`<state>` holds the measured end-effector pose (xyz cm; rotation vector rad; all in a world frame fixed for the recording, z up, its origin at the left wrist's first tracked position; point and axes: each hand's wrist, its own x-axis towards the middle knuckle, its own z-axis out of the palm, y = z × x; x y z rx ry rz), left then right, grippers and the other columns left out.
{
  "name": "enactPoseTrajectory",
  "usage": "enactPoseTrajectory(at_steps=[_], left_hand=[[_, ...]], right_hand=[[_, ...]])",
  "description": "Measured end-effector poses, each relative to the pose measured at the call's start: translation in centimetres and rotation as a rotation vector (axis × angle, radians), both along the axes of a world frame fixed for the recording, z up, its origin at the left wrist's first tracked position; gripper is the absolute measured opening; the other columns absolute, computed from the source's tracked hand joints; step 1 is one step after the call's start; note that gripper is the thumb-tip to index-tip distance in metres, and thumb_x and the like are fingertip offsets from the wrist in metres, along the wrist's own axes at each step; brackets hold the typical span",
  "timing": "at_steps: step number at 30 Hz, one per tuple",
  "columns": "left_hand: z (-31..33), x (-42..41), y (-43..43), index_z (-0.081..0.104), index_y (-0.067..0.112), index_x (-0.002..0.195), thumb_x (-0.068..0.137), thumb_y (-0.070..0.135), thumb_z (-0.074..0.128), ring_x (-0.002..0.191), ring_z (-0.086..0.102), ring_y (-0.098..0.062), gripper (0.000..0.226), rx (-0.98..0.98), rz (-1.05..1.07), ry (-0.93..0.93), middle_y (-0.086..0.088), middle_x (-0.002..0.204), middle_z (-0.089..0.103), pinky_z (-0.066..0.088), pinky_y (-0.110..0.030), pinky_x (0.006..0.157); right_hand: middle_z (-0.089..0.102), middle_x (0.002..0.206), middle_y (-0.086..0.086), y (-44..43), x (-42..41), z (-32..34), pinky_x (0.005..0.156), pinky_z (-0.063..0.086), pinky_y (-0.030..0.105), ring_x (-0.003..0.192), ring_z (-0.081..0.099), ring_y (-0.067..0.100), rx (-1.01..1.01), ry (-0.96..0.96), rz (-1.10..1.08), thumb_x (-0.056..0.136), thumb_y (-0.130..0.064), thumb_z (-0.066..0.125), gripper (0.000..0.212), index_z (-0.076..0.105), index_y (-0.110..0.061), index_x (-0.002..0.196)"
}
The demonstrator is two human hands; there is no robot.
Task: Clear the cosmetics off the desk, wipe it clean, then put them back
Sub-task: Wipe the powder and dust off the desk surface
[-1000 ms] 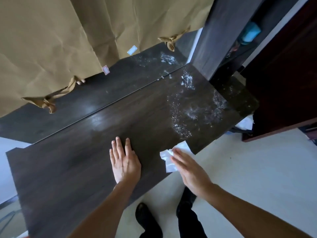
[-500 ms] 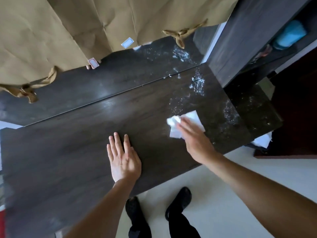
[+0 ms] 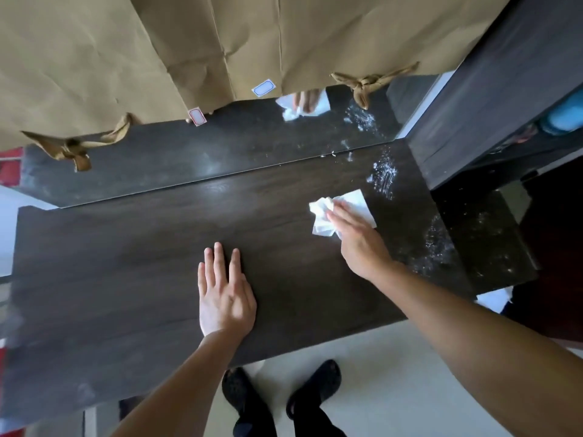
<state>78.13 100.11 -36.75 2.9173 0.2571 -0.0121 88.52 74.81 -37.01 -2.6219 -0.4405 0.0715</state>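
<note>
White crumpled tissue (image 3: 355,204) under right hand (image 3: 359,246), dark woodgrain desk (image 3: 126,279).

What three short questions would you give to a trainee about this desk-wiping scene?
1. True or false: the left hand lies flat on the desk.
2. Which hand presses the white tissue? A. left hand B. right hand
3. Fill in: the white powder lies toward the person's ____ end of the desk.

Key: 1 true; 2 B; 3 right.
</note>
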Motion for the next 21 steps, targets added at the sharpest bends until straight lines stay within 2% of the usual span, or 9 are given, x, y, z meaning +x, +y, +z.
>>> enactPoseTrajectory(at_steps=[2, 3, 6, 9, 12, 14, 16, 17, 21], left_hand=[[-0.2, -0.1, 0.2, 0.044, 0.007, 0.138, 0.089, 0.022, 0.032, 0.142, 0.018, -0.037, 0.053, 0.003, 0.005, 0.001, -0.021, 0.152, 0.027, 0.012, -0.044, 0.116], [-0.2, -0.3, 0.2, 0.044, 0.007, 0.138, 0.089, 0.022, 0.032, 0.142, 0.018, -0.037, 0.053, 0.004, 0.006, 0.003, -0.021, 0.152, 0.027, 0.012, -0.044, 0.116], [-0.1, -0.5, 0.2, 0.044, 0.006, 0.138, 0.089, 0.022, 0.031, 0.142, 0.018, -0.036, 0.053, 0.0, -0.001, 0.001, -0.021, 0.152, 0.027, 0.014, -0.045, 0.116], [0.3, 0.0, -0.1, 0.044, 0.006, 0.138, 0.09, 0.023, 0.029, 0.143, 0.018, -0.036, 0.053, -0.013, -0.006, 0.002, -0.021, 0.152, 0.027, 0.014, -0.046, 0.116], [0.3, -0.1, -0.2, 0.042, 0.007, 0.14, 0.091, 0.023, 0.029, 0.143, 0.016, -0.036, 0.053, -0.009, -0.011, 0.015, -0.021, 0.153, 0.025, 0.014, -0.045, 0.116], [0.2, -0.1, -0.1, 0.041, 0.007, 0.14, 0.091, 0.023, 0.03, 0.144, 0.016, -0.036, 0.053, -0.005, -0.019, 0.024, -0.021, 0.153, 0.025, 0.013, -0.045, 0.116], [0.0, 0.0, 0.3, 0.042, 0.007, 0.139, 0.091, 0.023, 0.03, 0.143, 0.016, -0.036, 0.053, -0.005, -0.017, 0.022, -0.021, 0.153, 0.025, 0.014, -0.046, 0.116], [0.0, 0.0, 0.3, 0.042, 0.007, 0.139, 0.091, 0.023, 0.03, 0.143, 0.017, -0.037, 0.053, -0.005, -0.017, 0.024, -0.022, 0.153, 0.025, 0.015, -0.046, 0.116], [0.2, -0.2, 0.1, 0.043, 0.006, 0.139, 0.091, 0.023, 0.03, 0.143, 0.018, -0.037, 0.053, -0.013, -0.025, 0.025, -0.022, 0.152, 0.026, 0.016, -0.046, 0.115]], right_hand=[[0.042, 0.145, 0.015, 2.0, 0.4, -0.1, 0.11, 0.034, 0.046, 0.138, 0.033, 0.03, 0.006, 0.018, -0.125, 0.079, 0.018, 0.046, 0.056, 0.048, 0.001, 0.133], [0.042, 0.145, 0.015, 3.3, -1.2, -0.2, 0.11, 0.033, 0.046, 0.137, 0.034, 0.031, 0.024, 0.003, -0.121, 0.081, 0.014, 0.042, 0.053, 0.049, 0.001, 0.133], [0.043, 0.146, 0.008, 6.1, -8.9, 0.2, 0.113, 0.029, 0.037, 0.139, 0.03, 0.022, 0.031, -0.001, 0.187, 0.086, -0.001, 0.026, 0.054, 0.05, -0.006, 0.134], [0.042, 0.146, 0.001, 3.6, -7.1, 0.3, 0.115, 0.026, 0.032, 0.14, 0.028, 0.014, 0.042, 0.001, 0.334, 0.089, -0.001, 0.027, 0.053, 0.05, -0.012, 0.135], [0.042, 0.146, 0.009, -0.5, 1.4, 0.2, 0.115, 0.026, 0.033, 0.139, 0.032, 0.022, -0.001, -0.05, 0.101, 0.086, 0.01, 0.041, 0.054, 0.049, -0.011, 0.135], [0.036, 0.149, 0.013, -2.2, 5.7, 0.2, 0.116, 0.02, 0.028, 0.141, 0.027, 0.025, -0.063, -0.003, -0.108, 0.08, 0.017, 0.041, 0.063, 0.041, -0.005, 0.139], [0.028, 0.153, 0.013, 0.0, 6.6, 0.2, 0.118, 0.018, 0.032, 0.144, 0.02, 0.026, -0.079, 0.042, -0.284, 0.078, 0.015, 0.04, 0.067, 0.035, -0.002, 0.142], [0.027, 0.153, 0.013, 1.9, 5.8, 0.0, 0.118, 0.018, 0.034, 0.144, 0.02, 0.026, -0.068, 0.038, -0.261, 0.078, 0.013, 0.04, 0.066, 0.037, -0.002, 0.141], [0.042, 0.146, 0.011, 5.3, 2.1, 0.1, 0.115, 0.025, 0.032, 0.139, 0.032, 0.025, -0.026, -0.011, 0.219, 0.081, 0.012, 0.045, 0.056, 0.048, -0.005, 0.135]])
